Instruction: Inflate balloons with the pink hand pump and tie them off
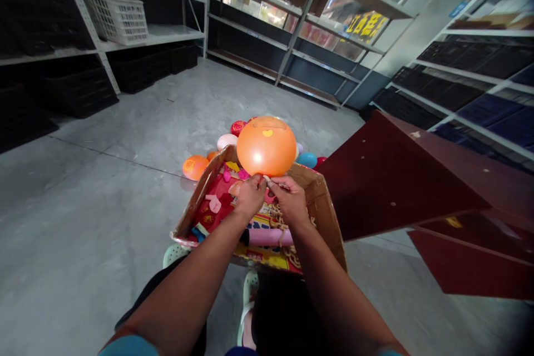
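An inflated orange balloon (266, 146) with a yellow mark on top sits just above both my hands. My left hand (249, 196) and my right hand (289, 198) are closed in a pinch at the balloon's neck, fingertips meeting under it. Below them an open cardboard box (323, 203) rests on my lap, holding a pink tube (270, 236), loose uninflated balloons and colourful packaging.
Several inflated balloons lie on the concrete floor beyond the box, among them an orange one (195, 167), a white one (227, 141) and a blue one (307, 159). A dark red wooden bench (396, 178) stands at my right. Metal shelving with crates (114, 14) lines the walls.
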Tool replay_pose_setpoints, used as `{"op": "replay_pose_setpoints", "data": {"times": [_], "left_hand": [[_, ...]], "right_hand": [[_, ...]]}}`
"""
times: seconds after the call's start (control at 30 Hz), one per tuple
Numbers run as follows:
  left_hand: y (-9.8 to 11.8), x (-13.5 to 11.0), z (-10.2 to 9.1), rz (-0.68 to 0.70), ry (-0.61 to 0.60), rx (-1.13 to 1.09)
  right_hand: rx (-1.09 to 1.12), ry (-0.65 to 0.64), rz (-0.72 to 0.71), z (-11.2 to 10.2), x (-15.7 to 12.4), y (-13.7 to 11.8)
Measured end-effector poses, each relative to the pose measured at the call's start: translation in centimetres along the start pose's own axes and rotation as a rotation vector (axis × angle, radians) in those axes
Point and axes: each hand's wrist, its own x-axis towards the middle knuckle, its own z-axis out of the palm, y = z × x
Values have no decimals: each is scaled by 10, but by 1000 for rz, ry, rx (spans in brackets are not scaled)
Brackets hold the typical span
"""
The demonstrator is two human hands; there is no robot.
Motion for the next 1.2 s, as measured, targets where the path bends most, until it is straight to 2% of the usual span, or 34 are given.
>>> {"op": "replay_pose_setpoints", "data": {"times": [0.13, 0.3, 0.43, 0.53, 0.7, 0.83, 1.03, 1.13, 1.2], "left_hand": [[-3, 3, 2, 25, 1, -25], [-11, 8, 5, -9, -22, -125], [-10, 8, 2, -5, -71, -151], [-5, 5, -1, 16, -153, -170], [3, -2, -1, 64, -273, -169], [4, -7, 3, 60, -394, -228], [4, -11, 2, 26, -515, -381], [2, -10, 1, 55, -518, -324], [0, -9, 1, 84, -487, -209]], "right_hand": [[59, -23, 19, 0, -1, 1], [18, -86, -83, -5, 0, 2], [40, -142, 0, -13, 5, 1], [3, -81, 18, -14, 9, 2], [-183, 91, -117, -10, 13, 10], [-222, 178, -112, -7, 15, 19], [-165, 204, -75, -3, 18, 29], [-103, 186, -22, -1, 19, 32], [-33, 167, 37, 1, 18, 33]]}}
